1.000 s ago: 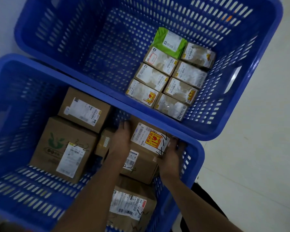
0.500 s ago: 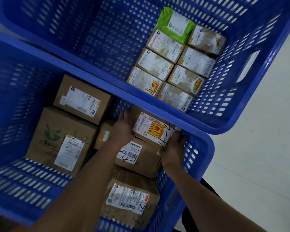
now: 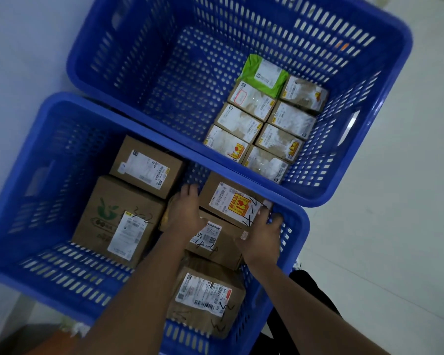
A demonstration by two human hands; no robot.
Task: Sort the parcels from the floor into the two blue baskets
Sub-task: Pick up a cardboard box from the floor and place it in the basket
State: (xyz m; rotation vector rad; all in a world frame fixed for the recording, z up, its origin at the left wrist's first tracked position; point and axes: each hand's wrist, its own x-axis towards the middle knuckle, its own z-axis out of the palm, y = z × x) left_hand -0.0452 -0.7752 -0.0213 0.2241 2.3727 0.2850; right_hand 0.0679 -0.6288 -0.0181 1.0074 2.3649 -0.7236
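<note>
Head view: the left hand [image 3: 183, 213] lies with straight fingers against the left side of a brown parcel [image 3: 232, 202]; the right hand [image 3: 263, 235] curls its fingers round the parcel's right edge; the parcel sits atop another box at the far right corner of the near basket [image 3: 23, 175]; the far basket [image 3: 385, 98] holds small parcels along its right wall. The step in hand looks like placing; next, both hands should let go and lift out for another parcel.

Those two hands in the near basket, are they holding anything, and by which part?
Yes: the box with the yellow and red sticker. The left hand lies against its left side, and the right hand takes its right end.
</note>
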